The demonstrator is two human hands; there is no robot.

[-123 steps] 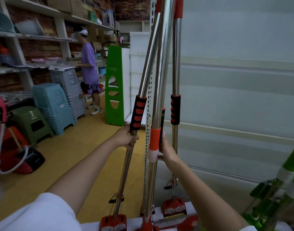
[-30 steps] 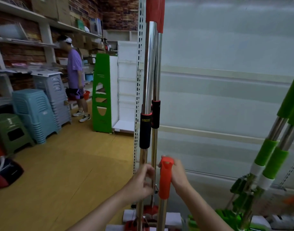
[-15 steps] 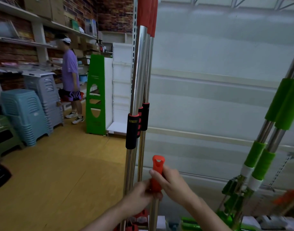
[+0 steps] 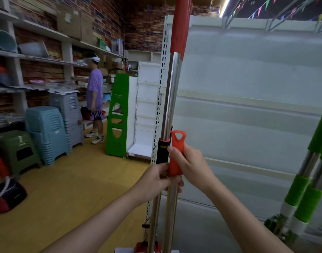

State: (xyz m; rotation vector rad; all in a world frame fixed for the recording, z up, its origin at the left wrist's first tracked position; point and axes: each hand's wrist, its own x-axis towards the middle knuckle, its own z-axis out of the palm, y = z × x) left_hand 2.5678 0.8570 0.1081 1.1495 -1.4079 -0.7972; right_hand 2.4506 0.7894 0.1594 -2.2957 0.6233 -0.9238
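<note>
- At mid-frame, just in front of the white shelf panel [image 4: 247,106], the orange lever handle [image 4: 177,144] stands upright, touching the steel mop pole [image 4: 172,92] beside its black foam sleeve [image 4: 163,152]; prob. the wringer lever of a squeeze mop.
- R hand [image 4: 191,165] is wrapped round the lever, thumb on the near side, hang-loop poking out above the fingers; L hand [image 4: 153,181] is clamped on the pole just below; the two hands touch.
- Step in hand, by my read: work the lever along the pole to test or reset the squeeze head; pull parallel w/ the pole, not sideways, else the pole tips.
- L hand should act as anchor: firm grip, pole vertical; watch the skin btwn lever and sleeve, a likely pinch spot.
- Mop foot [image 4: 147,246] sits at the bottom edge, mostly cut off; can't tell if it's seated, so go slow.
- Further out: green-grip mops [image 4: 306,190] lean at right, near enough to snag w/ an elbow; stacked stools [image 4: 45,132] and another person [image 4: 94,88] at the far shelves, well apart across the yellow floor [image 4: 74,189].
</note>
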